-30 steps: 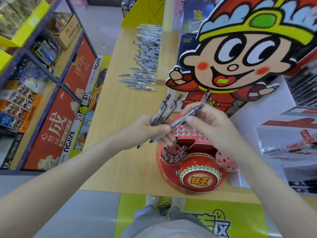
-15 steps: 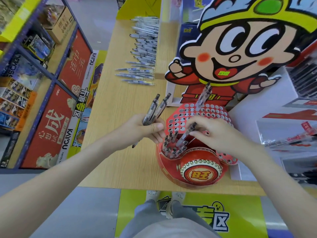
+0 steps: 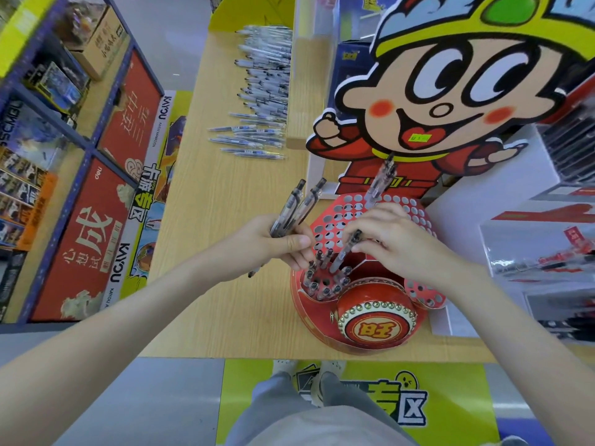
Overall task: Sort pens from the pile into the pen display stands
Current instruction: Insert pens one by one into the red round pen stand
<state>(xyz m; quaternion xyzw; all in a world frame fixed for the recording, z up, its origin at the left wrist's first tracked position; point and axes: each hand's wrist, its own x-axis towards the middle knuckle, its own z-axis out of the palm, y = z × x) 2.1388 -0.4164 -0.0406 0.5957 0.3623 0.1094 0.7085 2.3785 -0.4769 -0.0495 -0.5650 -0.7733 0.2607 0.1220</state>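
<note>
- The pen [image 3: 345, 252] I'm seating stands tilted, its lower end among the holes at the near left of the red stand [image 3: 325, 320], its top pinched in my right hand [image 3: 397, 246].
- My right hand is curled closed over that pen, fingertips [image 3: 357, 231] on its upper part; I can't tell how deep the tip sits.
- Around it, a cluster of seated pens [image 3: 325, 281] fills the neighbouring holes, caps close together.
- My left hand [image 3: 283, 241] is closed round two spare pens [image 3: 297, 207], which fan up and away from the stand; its knuckles are just beside the cluster.
- One more pen [image 3: 380, 181] stands alone in the perforated upper tier [image 3: 415, 210], in front of the cartoon cutout [image 3: 450, 91].
- The pile [image 3: 260, 101] lies well apart, further along the wooden table [image 3: 225, 252].
- Risks, as I judge them: with the pen leaning, the tip may miss its hole or share one already taken, and pushing then could bend the cardboard.
- My crowded fingers could knock the seated pens askew or lift one out.
- The spares in my left hand are loosely fanned; one could slip if I relax that grip.
</note>
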